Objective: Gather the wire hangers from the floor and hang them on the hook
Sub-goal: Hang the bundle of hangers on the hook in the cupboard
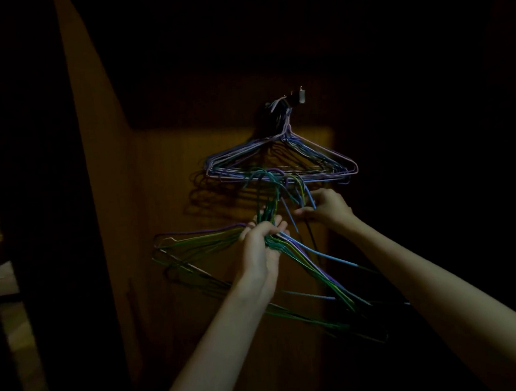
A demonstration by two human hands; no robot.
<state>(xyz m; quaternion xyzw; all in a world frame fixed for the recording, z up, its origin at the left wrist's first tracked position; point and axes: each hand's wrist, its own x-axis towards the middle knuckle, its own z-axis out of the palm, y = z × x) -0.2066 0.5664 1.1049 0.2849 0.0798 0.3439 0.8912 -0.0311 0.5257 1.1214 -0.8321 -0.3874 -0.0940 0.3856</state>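
Note:
The scene is very dark. A metal hook sticks out of a brown wooden panel, and several purple and blue wire hangers hang from it. Below them my left hand grips the necks of a bundle of green, blue and purple wire hangers, which fan out left and right under the hand. My right hand is just right of it, pinching the curved hook ends of some of these hangers. Those hook ends rise to the bottom bars of the hung hangers.
The brown wooden panel is lit only around the hangers, which cast shadows on it to the left. A dark vertical edge stands at the left, with pale surfaces beyond it at the frame's edge.

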